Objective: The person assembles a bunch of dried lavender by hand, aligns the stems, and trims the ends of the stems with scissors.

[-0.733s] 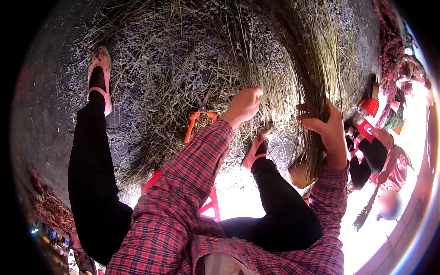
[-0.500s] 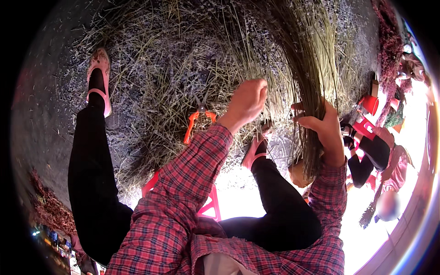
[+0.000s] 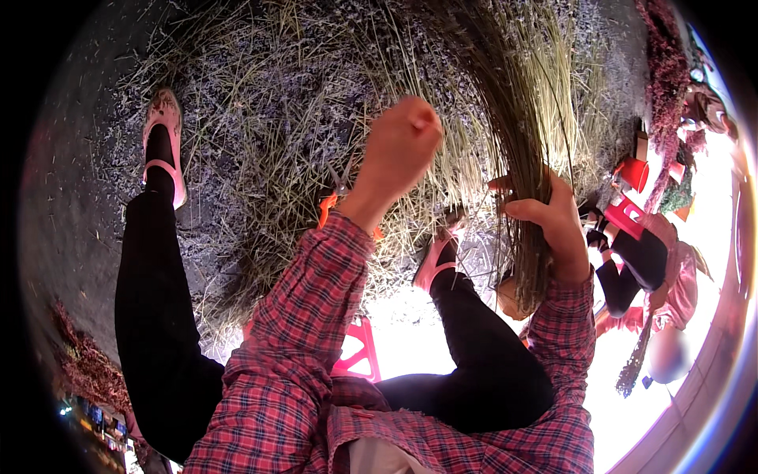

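Note:
My right hand point(image 3: 559, 221) is closed round a thick bundle of dried lavender stems point(image 3: 527, 150), thumb across its near side. The bundle's cut ends point down toward my lap, and its upper part reaches the top edge of the view. My left hand point(image 3: 397, 150) is a closed fist, raised over the loose stems to the left of the bundle; what it holds, if anything, is hidden. Under my left wrist lie pruning shears with orange handles point(image 3: 327, 209), partly covered by the arm. Loose lavender stalks point(image 3: 276, 142) are strewn thickly over the ground.
My feet in pink shoes point(image 3: 177, 182) stand either side of the stalks. A pink-red plastic stool point(image 3: 361, 347) is beneath me. At the right a person point(image 3: 675, 300) sits near a red stool point(image 3: 625, 217) and a red pot point(image 3: 633, 172). Dark red dried plants point(image 3: 665, 87) lie beyond.
My left fist has moved up and to the left, now covering part of the shears. My right hand keeps the bundle in nearly the same place.

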`<state>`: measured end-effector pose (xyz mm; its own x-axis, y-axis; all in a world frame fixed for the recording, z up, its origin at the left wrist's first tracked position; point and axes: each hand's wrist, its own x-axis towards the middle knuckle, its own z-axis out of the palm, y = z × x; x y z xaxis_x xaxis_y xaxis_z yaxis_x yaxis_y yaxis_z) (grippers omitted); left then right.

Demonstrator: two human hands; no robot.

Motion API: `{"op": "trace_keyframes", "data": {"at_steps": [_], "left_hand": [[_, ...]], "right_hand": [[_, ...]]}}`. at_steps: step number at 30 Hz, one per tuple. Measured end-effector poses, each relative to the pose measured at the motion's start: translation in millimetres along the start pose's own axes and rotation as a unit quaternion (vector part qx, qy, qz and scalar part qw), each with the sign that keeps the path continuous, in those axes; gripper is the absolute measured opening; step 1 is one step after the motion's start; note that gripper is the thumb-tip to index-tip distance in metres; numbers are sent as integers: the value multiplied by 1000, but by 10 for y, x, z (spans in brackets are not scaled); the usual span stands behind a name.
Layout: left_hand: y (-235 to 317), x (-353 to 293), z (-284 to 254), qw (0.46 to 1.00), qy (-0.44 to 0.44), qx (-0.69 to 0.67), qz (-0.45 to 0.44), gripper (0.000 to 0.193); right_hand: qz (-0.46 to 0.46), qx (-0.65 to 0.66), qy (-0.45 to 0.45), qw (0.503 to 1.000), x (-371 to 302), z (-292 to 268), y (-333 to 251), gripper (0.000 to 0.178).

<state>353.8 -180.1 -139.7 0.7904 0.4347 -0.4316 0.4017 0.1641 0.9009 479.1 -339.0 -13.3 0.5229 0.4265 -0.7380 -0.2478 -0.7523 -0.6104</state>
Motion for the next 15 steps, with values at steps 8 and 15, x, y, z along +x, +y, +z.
{"op": "trace_keyframes", "data": {"at_steps": [8, 15], "left_hand": [[214, -177, 661, 986, 65, 73, 133, 11], [256, 70, 322, 994, -99, -45, 21, 24]], "right_hand": [[-1, 66, -10, 998, 12, 232, 111, 39], [19, 44, 1, 999, -98, 107, -111, 34]]}}
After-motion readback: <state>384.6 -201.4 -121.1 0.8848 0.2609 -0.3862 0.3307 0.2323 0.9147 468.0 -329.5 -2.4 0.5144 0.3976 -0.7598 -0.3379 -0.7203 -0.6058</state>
